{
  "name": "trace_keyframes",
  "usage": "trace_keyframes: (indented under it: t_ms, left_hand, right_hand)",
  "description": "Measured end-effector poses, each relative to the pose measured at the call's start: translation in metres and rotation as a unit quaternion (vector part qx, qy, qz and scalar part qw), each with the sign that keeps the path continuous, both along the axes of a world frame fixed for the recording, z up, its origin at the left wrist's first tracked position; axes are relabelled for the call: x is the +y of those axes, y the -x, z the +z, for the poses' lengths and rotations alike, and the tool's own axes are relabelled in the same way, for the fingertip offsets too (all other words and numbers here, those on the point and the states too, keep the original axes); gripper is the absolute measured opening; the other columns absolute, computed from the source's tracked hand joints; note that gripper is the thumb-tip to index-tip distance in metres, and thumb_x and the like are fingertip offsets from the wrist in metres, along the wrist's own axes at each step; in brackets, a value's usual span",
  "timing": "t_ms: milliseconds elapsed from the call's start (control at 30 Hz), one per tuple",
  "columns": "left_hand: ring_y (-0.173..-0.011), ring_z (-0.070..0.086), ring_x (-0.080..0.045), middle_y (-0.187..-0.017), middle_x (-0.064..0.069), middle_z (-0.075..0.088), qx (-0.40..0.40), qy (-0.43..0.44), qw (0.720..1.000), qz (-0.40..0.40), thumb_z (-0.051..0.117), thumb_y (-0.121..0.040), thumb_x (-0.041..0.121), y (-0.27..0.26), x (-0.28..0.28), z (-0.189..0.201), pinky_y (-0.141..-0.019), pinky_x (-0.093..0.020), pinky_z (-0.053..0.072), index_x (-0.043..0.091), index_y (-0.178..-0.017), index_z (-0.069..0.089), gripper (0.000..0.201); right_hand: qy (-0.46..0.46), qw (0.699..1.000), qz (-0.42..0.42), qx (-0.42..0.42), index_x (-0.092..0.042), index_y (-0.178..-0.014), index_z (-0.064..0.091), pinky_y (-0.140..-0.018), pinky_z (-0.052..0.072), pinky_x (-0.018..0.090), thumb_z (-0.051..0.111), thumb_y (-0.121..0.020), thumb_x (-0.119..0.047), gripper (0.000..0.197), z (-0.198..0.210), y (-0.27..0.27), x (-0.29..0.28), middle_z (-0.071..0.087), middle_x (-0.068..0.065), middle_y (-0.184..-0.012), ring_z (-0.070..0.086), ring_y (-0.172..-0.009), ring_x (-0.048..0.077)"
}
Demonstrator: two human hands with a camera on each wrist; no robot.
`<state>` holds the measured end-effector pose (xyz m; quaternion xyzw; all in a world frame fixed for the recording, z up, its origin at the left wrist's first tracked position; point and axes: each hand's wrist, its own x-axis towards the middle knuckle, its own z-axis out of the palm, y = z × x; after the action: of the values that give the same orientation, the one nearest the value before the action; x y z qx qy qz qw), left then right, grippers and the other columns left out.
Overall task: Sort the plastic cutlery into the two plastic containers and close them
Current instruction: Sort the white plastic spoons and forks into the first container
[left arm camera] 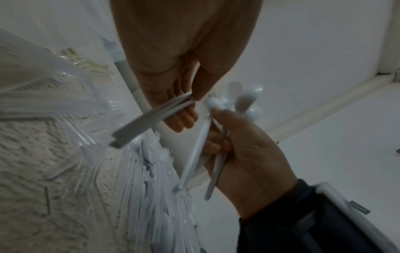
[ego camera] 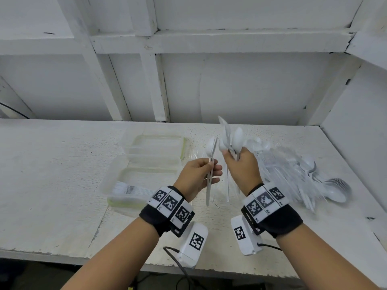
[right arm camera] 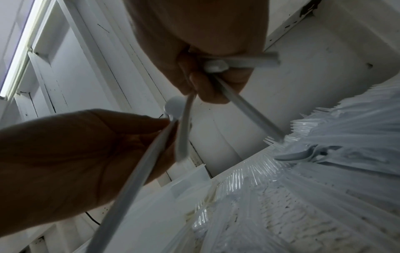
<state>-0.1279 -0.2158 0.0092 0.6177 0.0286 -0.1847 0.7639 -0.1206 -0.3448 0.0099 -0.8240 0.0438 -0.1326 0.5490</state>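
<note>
My left hand (ego camera: 210, 171) pinches the handles of a couple of white plastic spoons (ego camera: 211, 148), bowls up, above the table. Just to its right my right hand (ego camera: 233, 156) grips a fanned bunch of white spoons (ego camera: 235, 140). In the left wrist view the left hand (left arm camera: 181, 102) holds the grey-looking handles (left arm camera: 151, 119), and the right hand (left arm camera: 249, 150) clutches the spoon bunch (left arm camera: 244, 99). The right wrist view has the right hand (right arm camera: 207, 73) at the top and the left hand (right arm camera: 86, 154) at lower left. Two clear containers stand left: the far one (ego camera: 182, 143) looks bare, the near one (ego camera: 117, 203) holds white forks (ego camera: 129, 190).
A big loose pile of white and clear cutlery (ego camera: 293, 174) covers the table's right part, with stacked spoons (ego camera: 337, 189) at its near right end. White wall panels and a side wall (ego camera: 356, 132) close in the back and right. The table's front edge (ego camera: 62, 256) is near.
</note>
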Motion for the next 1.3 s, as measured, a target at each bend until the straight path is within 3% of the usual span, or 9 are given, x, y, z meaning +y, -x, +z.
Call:
trace_keyframes:
  t_ms: [200,367,467,667,800,967,1100,1200,1300]
  left_hand:
    - [-0.089,0.064,-0.020,-0.092,-0.010,0.065,-0.007,-0.012,0.999,0.029,0.042,-0.099,0.009,-0.006,-0.004,-0.001,-0.080,-0.027,0.055,0.002,-0.093,0.057,0.017]
    - [-0.086,0.065,-0.018,-0.098,-0.004,0.063,-0.034,-0.077,0.994,0.066,0.041,-0.099,0.011,-0.009,-0.004,-0.001,-0.083,-0.029,0.053,0.002,-0.103,0.055,0.017]
    - [-0.094,0.066,-0.027,-0.101,-0.010,0.064,-0.035,-0.089,0.994,0.052,0.041,-0.099,0.012,-0.009,-0.003,-0.001,-0.085,-0.033,0.054,0.000,-0.106,0.055,0.019]
    - [-0.068,0.068,-0.018,-0.082,-0.012,0.065,-0.019,-0.045,0.999,-0.001,0.041,-0.099,0.012,-0.004,0.001,0.006,-0.068,-0.030,0.058,-0.003,-0.105,0.054,0.020]
    - [-0.057,0.059,-0.012,-0.078,-0.009,0.059,-0.004,-0.039,0.999,-0.023,0.040,-0.100,0.012,-0.005,0.008,0.010,-0.058,-0.023,0.055,0.002,-0.094,0.058,0.021]
    - [-0.054,0.046,-0.009,-0.071,-0.003,0.050,0.013,-0.055,0.997,-0.048,0.041,-0.100,0.013,-0.005,0.012,0.009,-0.051,-0.018,0.041,0.003,-0.099,0.060,0.022]
    - [-0.057,0.042,-0.010,-0.070,-0.002,0.047,0.035,-0.058,0.996,-0.065,0.039,-0.100,0.012,-0.005,0.015,0.009,-0.051,-0.019,0.036,0.002,-0.098,0.060,0.024]
    - [-0.058,0.040,-0.011,-0.069,-0.001,0.044,0.047,-0.050,0.996,-0.062,0.038,-0.100,0.011,-0.004,0.015,0.008,-0.054,-0.021,0.034,0.006,-0.092,0.061,0.025]
    - [-0.061,0.044,-0.010,-0.072,0.000,0.049,0.036,-0.037,0.998,-0.018,0.040,-0.100,0.011,-0.005,0.015,0.007,-0.056,-0.020,0.038,0.008,-0.090,0.061,0.023]
  right_hand:
    - [-0.008,1.000,0.023,-0.005,-0.017,-0.089,0.056,-0.057,0.039,0.001,0.060,-0.089,-0.016,0.004,-0.001,0.001,0.006,0.055,-0.014,-0.074,0.054,-0.068,-0.004]
    - [-0.058,0.997,0.034,0.040,-0.018,-0.073,0.059,-0.051,0.036,0.019,0.064,-0.086,-0.020,0.013,-0.003,-0.003,0.005,0.051,-0.011,-0.058,0.048,-0.052,0.004]
    - [-0.069,0.996,0.032,0.043,-0.020,-0.070,0.058,-0.048,0.033,0.019,0.064,-0.086,-0.020,0.017,-0.002,-0.004,0.007,0.050,-0.011,-0.056,0.044,-0.049,0.003]
    - [-0.067,0.995,0.039,0.062,-0.005,-0.093,0.064,-0.052,0.042,0.014,0.059,-0.089,-0.028,0.024,0.004,-0.003,0.013,0.063,-0.002,-0.072,0.060,-0.061,0.003]
    - [-0.059,0.990,0.072,0.102,-0.009,-0.103,0.067,-0.051,0.036,0.019,0.053,-0.093,-0.027,0.025,0.010,-0.001,0.013,0.059,-0.002,-0.072,0.048,-0.055,0.004]
    - [-0.071,0.982,0.111,0.134,-0.018,-0.112,0.066,-0.056,0.029,0.014,0.048,-0.094,-0.014,0.025,0.010,0.002,0.010,0.050,-0.023,-0.039,0.042,-0.050,-0.003]
    - [-0.086,0.980,0.121,0.134,-0.016,-0.105,0.064,-0.047,0.031,0.010,0.046,-0.095,-0.011,0.021,0.014,0.004,0.008,0.045,-0.021,-0.033,0.046,-0.037,-0.008]
    - [-0.104,0.982,0.105,0.118,-0.023,-0.093,0.052,-0.039,0.029,0.015,0.045,-0.097,-0.027,0.008,0.011,0.004,0.008,0.046,-0.012,-0.053,0.039,-0.041,0.002]
    - [-0.124,0.984,0.072,0.108,-0.019,-0.108,0.038,-0.039,0.029,0.020,0.039,-0.098,-0.033,0.017,0.008,0.004,0.008,0.040,0.002,-0.072,0.032,-0.046,0.008]
